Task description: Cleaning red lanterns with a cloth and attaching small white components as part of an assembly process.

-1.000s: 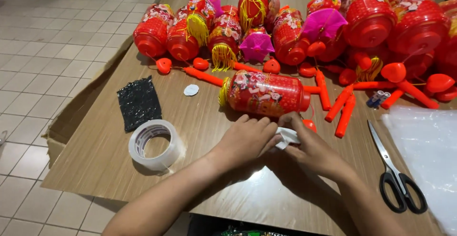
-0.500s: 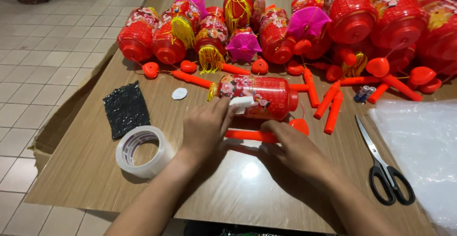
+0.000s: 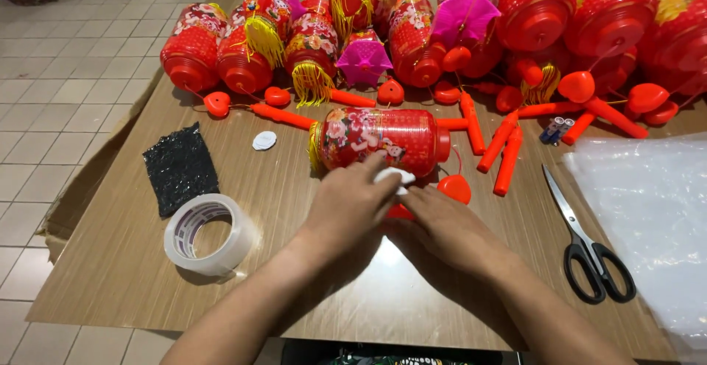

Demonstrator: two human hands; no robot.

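Head view. A red cylindrical plastic lantern [image 3: 379, 138] with floral printing and a yellow tassel at its left end lay on its side near the middle of the wood-grain worktop [image 3: 110, 276]. The left hand [image 3: 352, 206] rested against the lantern's near side, its fingertips pinching a small white scrap [image 3: 392, 176], perhaps tape or paper. The right hand [image 3: 442, 225] lay just beside it, palm down and fingers loosely curled over a red part [image 3: 398, 211] on the worktop; whether it gripped that part could not be told. The lantern looked light and thin-walled, likely to dent if squeezed and free to roll on its round side; its stiffer red end caps seemed the safer place to hold, and the glossy printed sleeve was probably slippery.

A roll of clear adhesive tape [image 3: 208, 233] lay to the left of the hands, with a black glittery rectangular pad [image 3: 180, 167] behind it and a small white disc [image 3: 264, 140] further back. Black-handled scissors [image 3: 589, 240] lay to the right, touching the edge of a clear plastic sheet [image 3: 648, 225]. Orange plastic sticks [image 3: 501, 144] and red heart-shaped pieces [image 3: 454, 188] were scattered behind the hands. A row of similar red lanterns [image 3: 530, 4], some topped with pink star-shaped pieces [image 3: 462, 16], lined the far edge. No separate labels or signs were legible.
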